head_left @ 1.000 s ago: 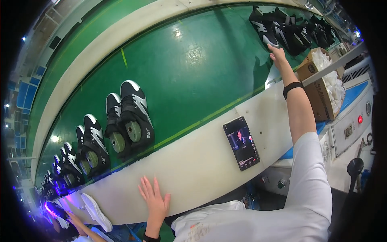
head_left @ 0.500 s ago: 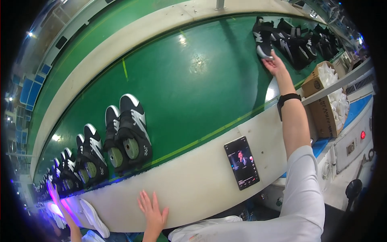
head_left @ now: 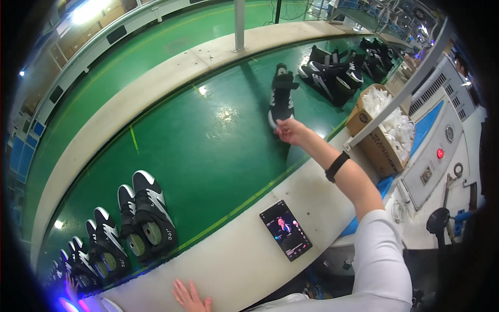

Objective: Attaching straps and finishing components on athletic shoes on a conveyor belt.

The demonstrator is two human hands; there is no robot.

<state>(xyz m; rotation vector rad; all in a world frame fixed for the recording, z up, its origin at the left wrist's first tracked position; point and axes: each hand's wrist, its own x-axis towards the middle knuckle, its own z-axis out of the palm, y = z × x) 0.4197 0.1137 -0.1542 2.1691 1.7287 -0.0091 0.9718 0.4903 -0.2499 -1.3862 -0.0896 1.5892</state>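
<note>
A black high-top sneaker (head_left: 282,100) with white trim is over the green conveyor belt, its toe toward me. My right hand (head_left: 291,131), a black band round the wrist, pinches it by the white toe, fingers closed. On the pale ledge along the belt's near side, my left hand (head_left: 190,298) rests flat with its fingers spread, holding nothing. Between my hands a phone (head_left: 286,230) with a lit screen lies on that ledge. A pair of like sneakers (head_left: 146,218) stands on the belt at the left, toes pointing away.
More sneakers (head_left: 104,247) line the belt to the left, and several black sneakers (head_left: 332,80) cluster at the far right. A cardboard box (head_left: 378,148) full of white wads stands beside a metal rail (head_left: 400,80). Another person's hand (head_left: 71,286) is at the lower left.
My right hand has drawn the sneaker leftward, away from the cluster at the far right. The view has turned to the right. My left hand stays spread on the ledge.
</note>
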